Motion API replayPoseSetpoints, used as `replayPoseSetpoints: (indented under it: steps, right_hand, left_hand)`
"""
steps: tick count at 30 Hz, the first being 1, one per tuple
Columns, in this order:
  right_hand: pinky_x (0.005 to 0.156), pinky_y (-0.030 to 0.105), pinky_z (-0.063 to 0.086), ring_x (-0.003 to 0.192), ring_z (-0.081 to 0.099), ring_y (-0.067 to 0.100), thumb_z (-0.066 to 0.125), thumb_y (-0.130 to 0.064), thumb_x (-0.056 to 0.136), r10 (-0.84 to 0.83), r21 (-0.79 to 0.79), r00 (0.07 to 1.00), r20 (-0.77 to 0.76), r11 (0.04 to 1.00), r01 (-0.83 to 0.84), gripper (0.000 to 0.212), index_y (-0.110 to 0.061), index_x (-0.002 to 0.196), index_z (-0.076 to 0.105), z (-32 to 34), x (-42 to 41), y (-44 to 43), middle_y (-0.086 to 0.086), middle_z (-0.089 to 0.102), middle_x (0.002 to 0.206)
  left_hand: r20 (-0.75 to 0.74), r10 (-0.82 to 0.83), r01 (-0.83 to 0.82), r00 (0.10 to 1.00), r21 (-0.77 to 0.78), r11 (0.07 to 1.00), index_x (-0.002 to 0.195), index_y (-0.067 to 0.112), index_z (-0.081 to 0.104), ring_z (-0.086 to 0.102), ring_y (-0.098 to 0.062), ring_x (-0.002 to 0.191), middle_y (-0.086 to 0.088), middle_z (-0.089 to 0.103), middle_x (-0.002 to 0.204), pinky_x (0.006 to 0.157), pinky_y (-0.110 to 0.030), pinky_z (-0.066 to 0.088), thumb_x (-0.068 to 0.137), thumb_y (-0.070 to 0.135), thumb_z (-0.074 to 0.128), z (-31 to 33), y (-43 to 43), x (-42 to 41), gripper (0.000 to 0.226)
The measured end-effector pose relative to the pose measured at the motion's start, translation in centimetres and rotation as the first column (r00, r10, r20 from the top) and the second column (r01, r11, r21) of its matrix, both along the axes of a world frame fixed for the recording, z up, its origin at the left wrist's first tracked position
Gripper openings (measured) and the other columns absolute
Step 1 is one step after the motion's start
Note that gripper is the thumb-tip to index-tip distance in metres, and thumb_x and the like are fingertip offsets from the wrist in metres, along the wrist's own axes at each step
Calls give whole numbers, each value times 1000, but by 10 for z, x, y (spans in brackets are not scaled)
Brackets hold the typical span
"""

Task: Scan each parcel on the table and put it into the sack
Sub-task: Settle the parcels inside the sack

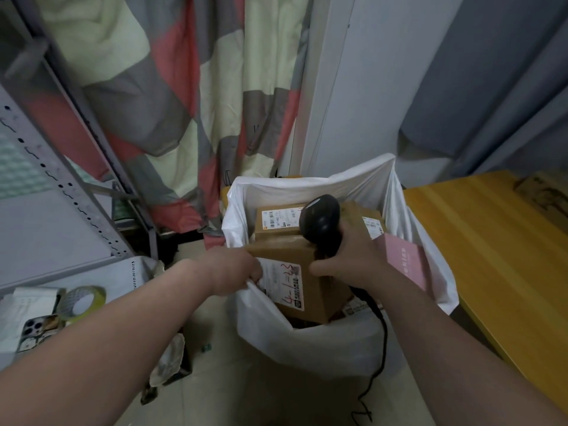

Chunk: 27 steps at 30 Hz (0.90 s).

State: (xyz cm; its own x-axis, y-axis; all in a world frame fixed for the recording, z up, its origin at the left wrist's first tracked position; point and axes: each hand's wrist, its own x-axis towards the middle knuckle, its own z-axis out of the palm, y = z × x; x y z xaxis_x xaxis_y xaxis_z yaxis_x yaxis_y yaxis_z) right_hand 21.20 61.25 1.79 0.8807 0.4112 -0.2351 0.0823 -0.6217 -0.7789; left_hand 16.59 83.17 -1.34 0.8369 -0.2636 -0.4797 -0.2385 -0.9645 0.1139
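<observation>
Sack (338, 342): crinkly white plastic, standing open.
Parcel (295, 250): brown cardboard box, red-inked label, lying tilted inside the sack.
Left hand (233, 269): pinching the sack's rim.
Right hand (353, 259): gripping black scanner (321, 222).

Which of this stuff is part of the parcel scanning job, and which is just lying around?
Job: sack held by left hand, scanner in right hand, brown box, pink box, table.
Lying about: tape roll, phone, curtain.

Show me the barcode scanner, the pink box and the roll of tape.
barcode scanner (321, 221), head view, on its black head
pink box (404, 259), head view, on its top face
roll of tape (72, 298), head view, on its flat side
</observation>
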Motion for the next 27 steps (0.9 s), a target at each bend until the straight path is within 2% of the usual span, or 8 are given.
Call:
replayPoseSetpoints:
  steps: [5,7,12,17,21,23,25,27]
  right_hand:
    - [89,39,54,106,55,17,81,-19,64,61,-125,995,-81,990,-70,79,-26,133,43,-20,3,16,-3,56,118]
    - [91,38,54,105,55,16,81,-16,66,47,-113,995,-91,992,-57,78,-26,133,42,-27,5,18,-2,56,120]
    - [99,43,50,120,51,19,87,-18,65,64,-90,988,-141,993,-77,89,-28,140,39,-35,6,16,-2,54,134]
    - [100,36,45,121,49,14,91,-26,58,63,-26,995,-83,998,-65,92,-25,136,44,-34,6,23,-5,55,133]
    - [106,39,42,131,45,21,91,-27,60,62,-58,986,-157,996,-72,99,-23,143,38,-40,4,26,-1,50,142]
    - [103,37,42,130,45,21,89,-23,63,84,-55,968,-237,994,-99,93,-23,142,39,-40,4,23,-2,50,141]
    - [103,38,44,121,52,19,86,-15,69,85,54,913,-398,996,-70,76,-24,135,48,-40,6,16,-2,57,132]
    - [103,41,45,112,57,18,82,-8,72,86,122,881,-465,992,-33,61,-25,124,55,-42,6,10,-2,62,122]
  left_hand:
    - [39,-9,8,999,39,999,117,25,62,58,-20,108,4,61,114,70,-24,35,97,24,52,-5,-1,0,22]
    - [45,2,-3,999,26,1000,120,26,62,58,-20,108,2,61,118,69,-23,34,97,25,51,-8,-1,0,25]
    - [63,-1,0,998,22,1000,116,23,64,61,-22,101,-1,64,111,69,-24,38,98,24,49,-12,0,0,24]
    - [110,4,0,994,-43,999,104,13,67,62,-22,96,-6,66,104,78,-32,50,98,19,47,-6,-4,6,21]
    - [131,46,-38,990,-58,998,104,10,68,62,-24,97,-8,66,106,79,-30,48,98,19,47,-12,-7,4,24]
    - [133,89,-79,987,-80,994,105,9,69,62,-25,98,-9,67,107,79,-29,46,97,20,48,-17,-6,1,25]
    - [130,133,-118,983,-116,986,104,8,69,62,-25,98,-9,67,106,80,-29,46,97,22,50,-20,-4,-2,25]
    - [124,146,-125,982,-159,979,102,8,69,62,-25,100,-9,67,106,83,-28,46,96,22,53,-20,-3,-3,22]
